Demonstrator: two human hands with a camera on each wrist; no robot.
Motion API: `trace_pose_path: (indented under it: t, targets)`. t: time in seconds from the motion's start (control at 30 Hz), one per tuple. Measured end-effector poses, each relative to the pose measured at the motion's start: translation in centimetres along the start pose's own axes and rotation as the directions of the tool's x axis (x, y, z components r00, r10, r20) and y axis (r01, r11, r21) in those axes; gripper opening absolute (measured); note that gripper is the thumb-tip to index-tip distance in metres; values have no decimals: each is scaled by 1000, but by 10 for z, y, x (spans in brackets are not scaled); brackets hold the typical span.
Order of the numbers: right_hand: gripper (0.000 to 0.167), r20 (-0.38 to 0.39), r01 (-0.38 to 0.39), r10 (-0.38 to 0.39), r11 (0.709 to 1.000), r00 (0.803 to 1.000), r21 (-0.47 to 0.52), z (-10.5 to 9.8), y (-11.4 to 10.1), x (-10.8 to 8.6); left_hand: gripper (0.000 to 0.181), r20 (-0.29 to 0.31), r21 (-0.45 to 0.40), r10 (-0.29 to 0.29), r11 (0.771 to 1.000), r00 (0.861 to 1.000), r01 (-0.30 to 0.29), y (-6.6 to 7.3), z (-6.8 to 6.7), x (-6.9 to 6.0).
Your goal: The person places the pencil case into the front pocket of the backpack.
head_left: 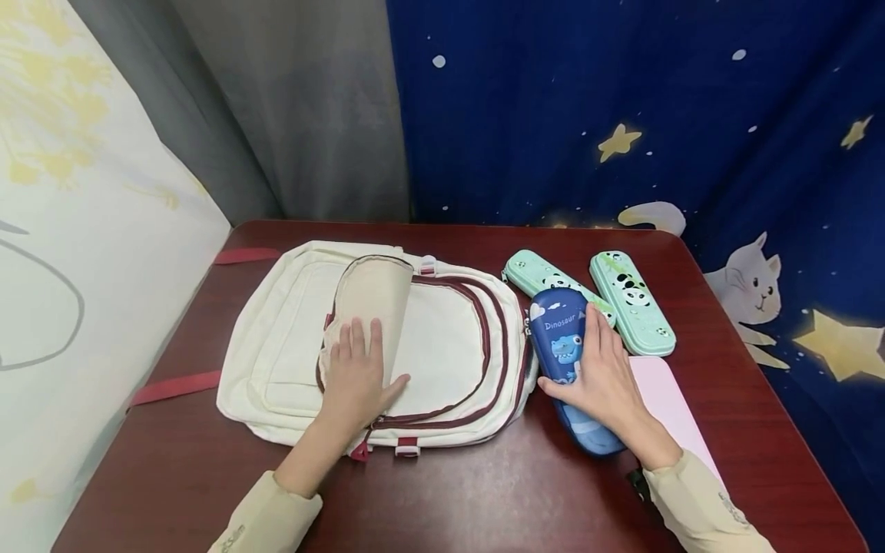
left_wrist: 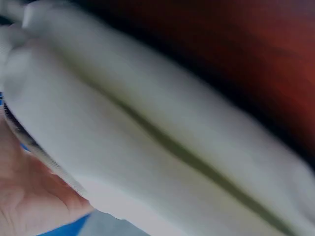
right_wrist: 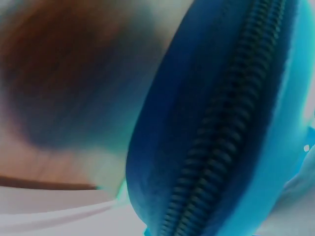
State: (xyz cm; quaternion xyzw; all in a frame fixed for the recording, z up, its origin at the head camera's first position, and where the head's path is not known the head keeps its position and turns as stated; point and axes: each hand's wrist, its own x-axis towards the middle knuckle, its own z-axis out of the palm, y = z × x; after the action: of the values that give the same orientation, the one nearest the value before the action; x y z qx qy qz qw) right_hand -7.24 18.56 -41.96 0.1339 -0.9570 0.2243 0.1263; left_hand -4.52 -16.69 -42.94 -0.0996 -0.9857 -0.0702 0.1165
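Observation:
A cream backpack with dark red piping lies flat on the table, its front pocket flap folded back. My left hand rests on that flap, fingers straight and thumb spread; the left wrist view shows part of the hand beside the pale fabric. To the right of the bag, my right hand lies over a blue dinosaur pencil case, thumb on one side and fingers on the other. The case's zipper fills much of the right wrist view.
Two mint panda cases lie behind and right of the blue case, one partly under it. A pink flat item lies partly beneath my right forearm. Red straps extend left from the bag. Curtains hang behind the table.

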Motion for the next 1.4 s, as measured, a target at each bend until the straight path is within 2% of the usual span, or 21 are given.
trace_pose_path:
  t: [0.07, 0.2, 0.37, 0.47, 0.57, 0.83, 0.93, 1.07, 1.2, 1.33, 1.4]
  targets:
    - [129, 10, 21, -21, 1000, 1000, 12, -2, -7, 4, 90, -21, 62, -47, 997, 999, 49, 7, -2, 3]
    - [130, 38, 67, -68, 997, 997, 33, -6, -22, 11, 89, -33, 162, -140, 976, 990, 144, 20, -5, 11]
    - [128, 62, 172, -174, 984, 983, 41, -4, -40, 24, 86, -63, 205, -185, 959, 981, 194, 26, -1, 19]
    - [128, 99, 225, -228, 974, 969, 40, -1, -48, 33, 79, -87, 219, -187, 955, 979, 202, 27, 1, 24]
    - [128, 158, 256, -259, 966, 953, 36, 3, -57, 40, 72, -80, 227, -198, 951, 977, 212, 30, 3, 29]
    - [128, 313, 310, -293, 951, 903, -6, 14, -71, 62, 75, 61, 217, -237, 951, 970, 218, 35, 5, 39]
    - [129, 350, 298, -274, 955, 896, -14, 17, -72, 72, 71, 81, 208, -237, 954, 968, 216, 32, 4, 41]
    - [128, 393, 265, -238, 964, 889, -17, 22, -75, 82, 61, 23, 193, -224, 957, 974, 216, 27, 3, 43]
    - [129, 415, 256, -222, 966, 882, -28, 28, -76, 83, 66, -24, 187, -202, 961, 979, 203, 24, 3, 41]
    - [130, 443, 268, -227, 963, 867, -30, 34, -78, 74, 72, -34, 172, -193, 965, 981, 196, 26, 6, 28]
    - [130, 473, 276, -233, 961, 850, -23, 37, -81, 67, 69, -37, 167, -191, 967, 981, 194, 26, 8, 18]
